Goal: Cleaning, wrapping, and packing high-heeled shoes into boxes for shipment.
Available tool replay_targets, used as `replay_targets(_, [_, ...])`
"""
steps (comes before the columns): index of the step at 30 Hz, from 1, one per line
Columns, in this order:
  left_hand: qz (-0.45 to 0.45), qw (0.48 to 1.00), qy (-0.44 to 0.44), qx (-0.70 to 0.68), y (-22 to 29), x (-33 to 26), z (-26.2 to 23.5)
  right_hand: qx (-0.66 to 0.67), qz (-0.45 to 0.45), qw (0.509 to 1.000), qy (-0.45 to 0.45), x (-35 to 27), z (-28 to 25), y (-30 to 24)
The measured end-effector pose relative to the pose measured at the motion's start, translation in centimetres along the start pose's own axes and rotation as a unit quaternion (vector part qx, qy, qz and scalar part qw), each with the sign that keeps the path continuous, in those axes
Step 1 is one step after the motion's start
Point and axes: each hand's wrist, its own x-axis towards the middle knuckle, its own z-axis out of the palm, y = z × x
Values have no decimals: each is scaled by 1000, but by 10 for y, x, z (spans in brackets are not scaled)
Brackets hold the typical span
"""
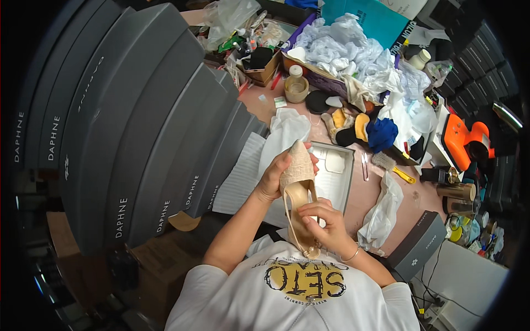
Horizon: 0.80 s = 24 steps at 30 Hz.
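A beige pointed-toe slingback shoe (297,170) with a textured upper is held in front of my chest. Its toe points away from me and its open inside faces up. My left hand (274,176) wraps round the toe end, fingertips showing on the far side. At the right edge of the opening, my right hand (322,222) grips the shoe with bent fingers over the insole. The thin strap hangs toward my shirt, with a small shiny ornament near its end. Just beyond the shoe lies an open shoe box (343,182) with a white inside.
Tall stacks of dark grey shoe boxes (149,121) rise on the left. White tissue paper (385,207), tweezers (365,166) and a yellow-handled brush (404,175) lie to the right. A box of crumpled tissue (348,47) and a bottle (296,85) stand farther back.
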Motion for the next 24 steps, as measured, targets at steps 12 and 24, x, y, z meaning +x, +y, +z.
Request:
replay_targets(12, [-44,988,47,139,13,-6,25,53,75,996,2,4,14,-13])
replay_targets(24, [-47,990,24,132,6,-8,26,0,30,998,49,1,16,-14])
